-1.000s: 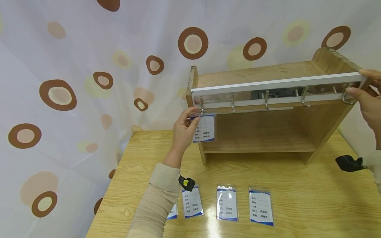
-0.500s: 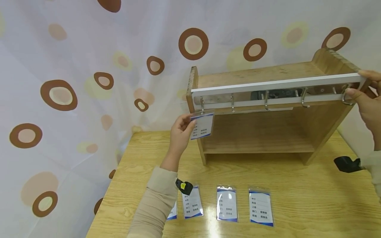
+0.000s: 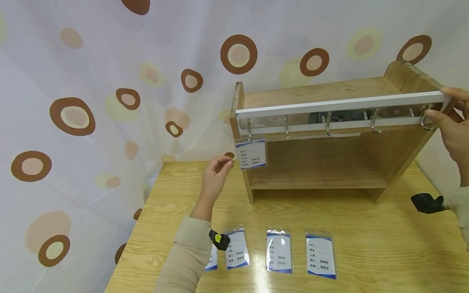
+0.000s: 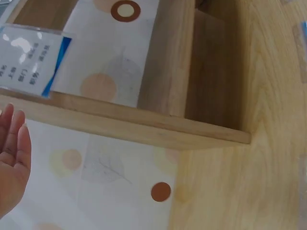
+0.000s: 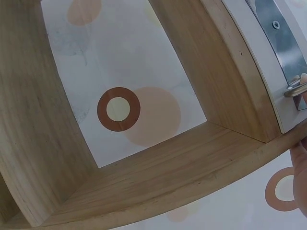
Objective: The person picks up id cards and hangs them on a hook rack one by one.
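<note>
A clear-sleeved badge card (image 3: pixel 251 154) hangs from the leftmost hook (image 3: pixel 249 128) of a white-and-metal hook rail (image 3: pixel 340 102). Just left of the card is my left hand (image 3: pixel 212 181), apart from it and holding nothing. The left wrist view has its loosely bent fingers (image 4: pixel 21 143) below the card's edge. At the rail's far end my right hand (image 3: pixel 454 130) grips the corner of the wooden shelf (image 3: pixel 318 162), with its thumb by the last hook (image 3: pixel 426 120). Only part of the right hand (image 5: pixel 300 184) shows in the right wrist view.
Several more badge cards lie on the wooden table (image 3: pixel 381 248) in front of the shelf, among them a middle card (image 3: pixel 279 250) and a right card (image 3: pixel 321 255). One at the left is partly covered by my sleeve (image 3: pixel 187 252). A dotted curtain (image 3: pixel 154 53) hangs behind.
My left hand has let go of the badge card and drawn back left and down. The card now hangs from the leftmost hook. My right hand has stayed at the shelf corner.
</note>
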Motion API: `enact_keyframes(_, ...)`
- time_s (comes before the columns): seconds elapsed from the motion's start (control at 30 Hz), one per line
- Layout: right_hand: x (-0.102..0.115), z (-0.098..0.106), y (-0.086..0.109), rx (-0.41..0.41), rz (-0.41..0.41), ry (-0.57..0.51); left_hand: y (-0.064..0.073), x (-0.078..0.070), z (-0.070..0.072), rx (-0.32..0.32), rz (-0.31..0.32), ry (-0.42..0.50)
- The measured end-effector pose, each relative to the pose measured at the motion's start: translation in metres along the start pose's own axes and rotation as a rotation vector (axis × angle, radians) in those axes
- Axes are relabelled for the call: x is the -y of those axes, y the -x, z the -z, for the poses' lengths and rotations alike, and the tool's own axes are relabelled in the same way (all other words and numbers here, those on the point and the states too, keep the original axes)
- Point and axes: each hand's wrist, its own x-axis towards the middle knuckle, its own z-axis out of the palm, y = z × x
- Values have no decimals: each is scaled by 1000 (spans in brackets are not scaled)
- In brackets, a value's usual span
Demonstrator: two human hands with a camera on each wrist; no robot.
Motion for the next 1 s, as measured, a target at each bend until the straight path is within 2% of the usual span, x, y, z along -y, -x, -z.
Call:
enact_keyframes(0.13,-1,0,1,-1,-9,5,12,-2,6,-3,78,-32)
enact_keyframes(0.27,-1,0,1,1,-3,89,21,12,14,-17,134,-68)
enact_keyframes(0.37,-2,1,0,7,1,18,25,32,21,-20,162,-87)
enact_keyframes(0.5,-2,1,0,7,-4,-60,37,46,28,-7,212,-112)
enact_keyframes(0.53,-2,1,0,5,-4,-33,40,50,30,-4,223,-123)
enact_keyframes(0.7,-2,1,0,11,-2,-33,54,63,38,5,262,-180)
enact_keyframes(0.9,0,0,1,2,13,60,66,74,47,7,310,-252)
enact_keyframes(1.0,1,-1,1,0,14,72,71,80,50,1,343,-287)
